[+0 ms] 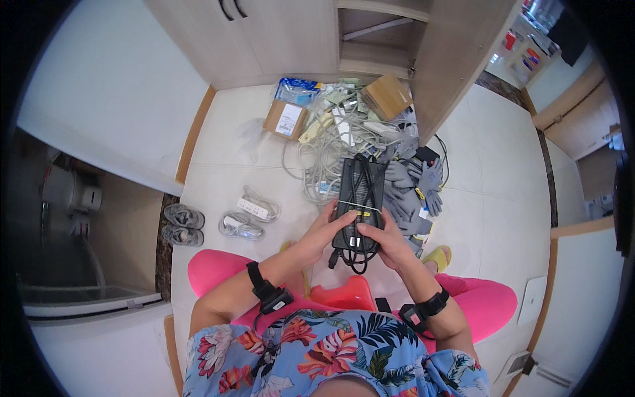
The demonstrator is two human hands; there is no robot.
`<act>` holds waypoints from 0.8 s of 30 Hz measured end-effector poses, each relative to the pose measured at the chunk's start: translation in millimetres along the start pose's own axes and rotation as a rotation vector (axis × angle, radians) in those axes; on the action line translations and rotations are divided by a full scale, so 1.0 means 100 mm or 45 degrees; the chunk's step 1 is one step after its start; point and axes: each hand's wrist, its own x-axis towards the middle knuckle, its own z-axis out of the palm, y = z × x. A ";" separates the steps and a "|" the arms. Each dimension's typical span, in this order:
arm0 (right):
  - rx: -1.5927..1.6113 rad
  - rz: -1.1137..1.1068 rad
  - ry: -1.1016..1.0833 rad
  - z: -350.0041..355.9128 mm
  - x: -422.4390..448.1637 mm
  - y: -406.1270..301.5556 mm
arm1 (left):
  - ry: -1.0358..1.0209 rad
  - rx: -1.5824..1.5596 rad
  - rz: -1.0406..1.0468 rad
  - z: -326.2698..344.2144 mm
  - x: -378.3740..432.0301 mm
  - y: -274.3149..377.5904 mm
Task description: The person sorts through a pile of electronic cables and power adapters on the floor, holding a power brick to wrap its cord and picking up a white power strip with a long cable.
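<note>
Between both hands I hold a black power adapter [339, 233], its black cable [355, 186] folded lengthwise over it. A pale elastic band [359, 204] runs across the bundle. My left hand [325, 228] grips the left edge, thumb on top. My right hand [389, 240] grips the right edge, its thumb also on the face. Beyond the adapter lies a heap of tangled grey-white cables [317, 164] and white power strips [342, 126]. Grey work gloves [402, 198] are piled just right of it. What lies directly beneath the adapter is hidden.
Two coiled power strips [255, 208] lie on the tiled floor at left, near grey slippers [183, 225]. Cardboard boxes [387, 97] rest on the heap before a cabinet with an open door [456, 59]. A red plastic stool [347, 295] is between my knees.
</note>
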 end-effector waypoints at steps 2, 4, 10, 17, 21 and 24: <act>0.057 0.101 0.026 -0.01 0.01 -0.03 | -0.075 0.042 -0.024 -0.08 0.01 -0.03; 0.044 0.140 0.032 -0.05 0.05 -0.02 | -0.073 0.081 -0.065 -0.13 0.03 -0.11; -0.030 0.207 -0.039 -0.12 0.36 0.05 | 0.323 0.029 -0.133 -0.47 0.06 -0.07; -0.175 0.255 -0.169 0.23 0.96 -0.28 | 0.195 -0.186 0.113 -1.07 -0.46 1.03; -0.309 0.260 -0.274 0.56 1.45 -0.39 | 0.229 -0.218 0.248 -1.58 -0.57 1.37; -0.353 0.288 -0.328 0.80 1.87 -0.35 | 0.215 -0.359 0.316 -2.08 -0.39 1.39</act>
